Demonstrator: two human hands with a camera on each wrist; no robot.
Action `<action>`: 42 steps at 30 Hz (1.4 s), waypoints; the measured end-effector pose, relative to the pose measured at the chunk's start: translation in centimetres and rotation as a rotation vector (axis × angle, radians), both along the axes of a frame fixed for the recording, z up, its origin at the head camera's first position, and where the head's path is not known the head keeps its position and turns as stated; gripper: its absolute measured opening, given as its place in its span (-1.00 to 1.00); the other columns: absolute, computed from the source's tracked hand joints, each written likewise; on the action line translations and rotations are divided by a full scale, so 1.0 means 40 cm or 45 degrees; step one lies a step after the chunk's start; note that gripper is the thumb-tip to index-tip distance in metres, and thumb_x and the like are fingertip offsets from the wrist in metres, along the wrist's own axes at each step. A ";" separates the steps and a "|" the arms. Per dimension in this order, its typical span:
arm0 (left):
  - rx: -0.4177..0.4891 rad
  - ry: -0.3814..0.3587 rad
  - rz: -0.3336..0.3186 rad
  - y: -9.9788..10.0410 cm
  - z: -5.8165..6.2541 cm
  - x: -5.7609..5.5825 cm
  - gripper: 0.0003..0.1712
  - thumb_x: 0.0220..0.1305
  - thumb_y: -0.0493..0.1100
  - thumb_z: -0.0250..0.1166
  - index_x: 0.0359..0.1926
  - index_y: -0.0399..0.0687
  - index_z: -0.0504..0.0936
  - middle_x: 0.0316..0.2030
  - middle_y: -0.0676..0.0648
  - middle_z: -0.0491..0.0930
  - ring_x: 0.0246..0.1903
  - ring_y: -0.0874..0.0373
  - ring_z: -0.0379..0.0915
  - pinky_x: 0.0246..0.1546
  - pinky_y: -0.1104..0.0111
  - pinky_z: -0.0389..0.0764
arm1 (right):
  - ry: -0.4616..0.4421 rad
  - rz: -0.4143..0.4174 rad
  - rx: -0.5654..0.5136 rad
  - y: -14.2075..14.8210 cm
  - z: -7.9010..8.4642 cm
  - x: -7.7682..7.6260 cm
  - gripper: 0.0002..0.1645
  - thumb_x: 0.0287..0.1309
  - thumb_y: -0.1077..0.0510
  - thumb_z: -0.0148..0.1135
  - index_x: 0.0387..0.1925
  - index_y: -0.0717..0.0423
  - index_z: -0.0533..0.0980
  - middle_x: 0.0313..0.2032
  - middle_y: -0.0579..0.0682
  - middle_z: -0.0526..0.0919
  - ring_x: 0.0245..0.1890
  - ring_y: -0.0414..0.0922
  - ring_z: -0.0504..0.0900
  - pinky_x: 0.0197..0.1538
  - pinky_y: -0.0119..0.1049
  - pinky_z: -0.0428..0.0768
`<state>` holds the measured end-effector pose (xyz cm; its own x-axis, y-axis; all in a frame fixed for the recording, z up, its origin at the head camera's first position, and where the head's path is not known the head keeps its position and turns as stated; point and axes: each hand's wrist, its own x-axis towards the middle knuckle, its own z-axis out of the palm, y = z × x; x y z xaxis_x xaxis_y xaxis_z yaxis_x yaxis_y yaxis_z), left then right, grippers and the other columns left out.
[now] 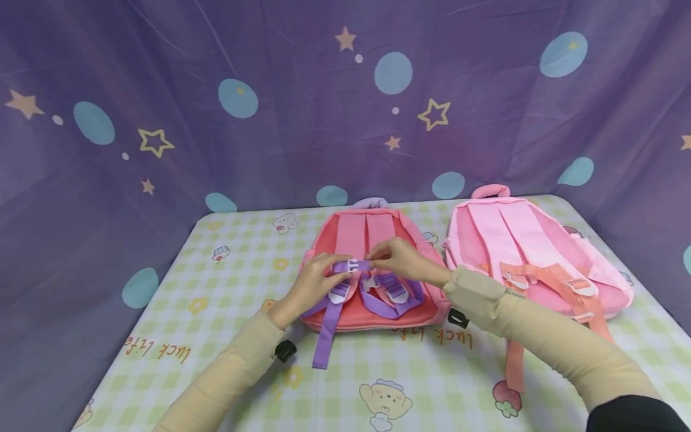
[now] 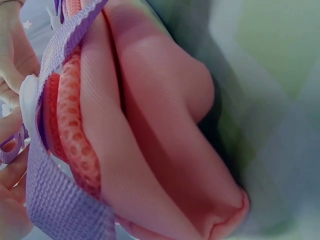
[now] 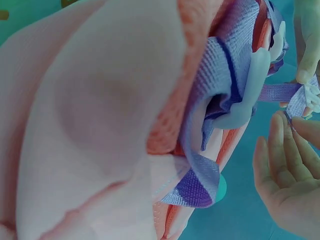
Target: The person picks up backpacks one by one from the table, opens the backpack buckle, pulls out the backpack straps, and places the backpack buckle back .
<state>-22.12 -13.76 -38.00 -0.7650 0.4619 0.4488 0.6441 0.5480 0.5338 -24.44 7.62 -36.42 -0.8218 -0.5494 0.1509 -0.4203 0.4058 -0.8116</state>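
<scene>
A pink backpack (image 1: 351,237) with purple webbing straps lies with its shoulder-strap side up. Just above its lower half, a white plastic buckle (image 1: 353,265) sits on a short stretch of purple strap. My left hand (image 1: 313,282) pinches this strap at the buckle's left side. On the other side my right hand (image 1: 402,258) pinches the purple webbing between thumb and fingers. White strap adjusters (image 1: 397,293) lie below the hands, and a loose purple strap end (image 1: 324,342) hangs over the front. In the right wrist view the buckle (image 3: 313,97) is partly cut off by the frame edge.
To the right lies a lighter pink backpack (image 1: 518,231) with orange straps (image 1: 556,273). Both bags rest on a green-checked tablecloth (image 1: 243,288) with cartoon prints. A purple curtain (image 1: 302,120) with stars hangs behind the table.
</scene>
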 end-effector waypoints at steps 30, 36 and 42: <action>-0.001 -0.032 0.043 0.018 -0.002 0.000 -0.67 -0.04 -0.20 0.36 -0.17 -0.10 0.60 -0.29 -0.03 0.58 -0.28 0.20 0.44 -0.29 0.36 0.48 | -0.104 -0.012 -0.157 -0.021 0.000 0.011 -0.82 0.01 0.37 0.17 -0.29 0.38 0.54 -0.41 0.18 0.64 -0.46 -0.01 0.62 -0.31 -0.20 0.58; 0.004 0.003 0.016 0.020 -0.003 0.000 -0.69 -0.05 -0.23 0.36 -0.20 -0.14 0.60 -0.28 -0.04 0.57 -0.24 0.18 0.45 -0.22 0.34 0.49 | -0.183 -0.008 -0.260 -0.025 0.000 0.014 -0.85 0.01 0.44 0.12 -0.30 0.43 0.50 -0.40 0.24 0.62 -0.42 0.14 0.61 -0.28 -0.12 0.57; 0.062 0.051 -0.024 0.023 -0.007 -0.004 -0.72 -0.09 -0.27 0.38 -0.24 -0.15 0.62 -0.33 0.01 0.45 -0.31 0.22 0.44 -0.27 0.40 0.51 | -0.167 -0.050 -0.214 -0.024 0.004 0.018 -0.85 0.04 0.36 0.10 -0.31 0.35 0.53 -0.40 0.18 0.63 -0.39 0.16 0.60 -0.27 -0.07 0.56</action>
<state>-22.27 -12.83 -38.30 -0.7375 0.4527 0.5011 0.6752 0.5098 0.5331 -23.71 6.67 -36.25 -0.8608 -0.4926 0.1282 -0.2932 0.2739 -0.9160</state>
